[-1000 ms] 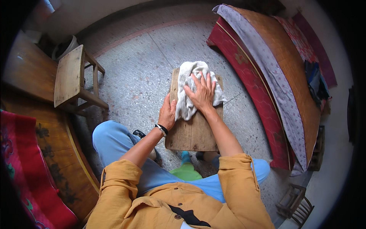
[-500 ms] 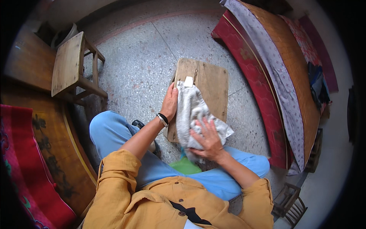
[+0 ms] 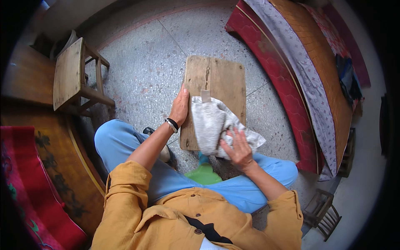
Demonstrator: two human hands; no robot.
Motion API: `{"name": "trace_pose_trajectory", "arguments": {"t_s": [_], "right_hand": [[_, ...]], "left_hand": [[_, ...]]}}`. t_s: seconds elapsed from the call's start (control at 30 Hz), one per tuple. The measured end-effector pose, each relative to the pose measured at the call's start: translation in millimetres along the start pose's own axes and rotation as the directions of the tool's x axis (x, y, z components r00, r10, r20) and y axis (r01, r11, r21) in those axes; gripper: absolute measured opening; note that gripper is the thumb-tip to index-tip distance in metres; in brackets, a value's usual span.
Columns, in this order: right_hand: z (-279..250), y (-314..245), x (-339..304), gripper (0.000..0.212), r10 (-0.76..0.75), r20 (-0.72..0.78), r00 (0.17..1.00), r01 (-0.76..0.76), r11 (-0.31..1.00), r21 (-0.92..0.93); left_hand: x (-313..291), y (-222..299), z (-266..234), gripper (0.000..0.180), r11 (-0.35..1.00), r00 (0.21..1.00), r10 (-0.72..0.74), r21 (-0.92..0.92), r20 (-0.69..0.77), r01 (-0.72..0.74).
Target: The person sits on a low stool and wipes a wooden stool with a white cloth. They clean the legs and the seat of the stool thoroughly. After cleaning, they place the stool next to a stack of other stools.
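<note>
A rectangular wooden stool top (image 3: pixel 227 77) with rounded corners and a dark crack stands in front of my crossed legs; whatever supports it is hidden. My left hand (image 3: pixel 180 107) grips its left edge, thumb up along the side. Over the near right part of the wood lies a light grey cloth (image 3: pixel 207 121) with a pale tag at its far end. My right hand (image 3: pixel 238 148) presses on the bunched near part of this cloth, fingers bent over it. One corner of the cloth hangs past the right edge of the wood.
A green and teal object (image 3: pixel 204 174) lies between my legs. Another wooden stool (image 3: pixel 68 77) stands at the left, near a wooden panel with red fabric (image 3: pixel 50 187). On the right is a bed with a red side (image 3: pixel 266 71). A small wooden chair (image 3: pixel 321 210) stands low right.
My right hand has moved right with the bunched part of the cloth. The cloth's tagged end has shifted toward me across the wood. My left hand stays on the edge.
</note>
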State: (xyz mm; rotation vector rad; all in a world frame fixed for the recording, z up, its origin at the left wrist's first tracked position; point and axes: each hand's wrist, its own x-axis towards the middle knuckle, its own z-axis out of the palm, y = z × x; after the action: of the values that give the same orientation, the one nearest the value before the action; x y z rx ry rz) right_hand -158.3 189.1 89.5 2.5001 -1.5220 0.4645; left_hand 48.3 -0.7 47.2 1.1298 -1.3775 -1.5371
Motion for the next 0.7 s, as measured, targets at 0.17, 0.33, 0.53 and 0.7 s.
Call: {"name": "trace_pose_trajectory", "arguments": {"t_s": [0.17,0.33,0.53,0.7], "right_hand": [[11.4,-27.1,24.6,0.025,0.039,-0.032,0.999,-0.037,0.998,0.050],[44.8,-85.1,86.7,0.029,-0.043,-0.129,0.991,0.059,0.991,0.119],[29.8,-44.0,51.0,0.033,-0.074,-0.107,0.992,0.084,0.992,0.098],[-19.0,20.4,2.3,0.064,0.096,0.082,0.992,-0.120,0.917,0.380]], "left_hand": [[1.4,-8.6,-0.3,0.058,0.992,0.997,-0.078,-0.098,0.000,0.078],[14.4,-46.5,-19.1,0.045,0.672,0.942,-0.194,-0.662,0.276,0.332],[11.5,-36.1,-14.6,0.047,0.991,0.991,-0.117,-0.065,0.060,0.121],[3.7,-15.9,-3.6,0.057,1.000,1.000,-0.003,-0.006,0.029,0.003]]}}
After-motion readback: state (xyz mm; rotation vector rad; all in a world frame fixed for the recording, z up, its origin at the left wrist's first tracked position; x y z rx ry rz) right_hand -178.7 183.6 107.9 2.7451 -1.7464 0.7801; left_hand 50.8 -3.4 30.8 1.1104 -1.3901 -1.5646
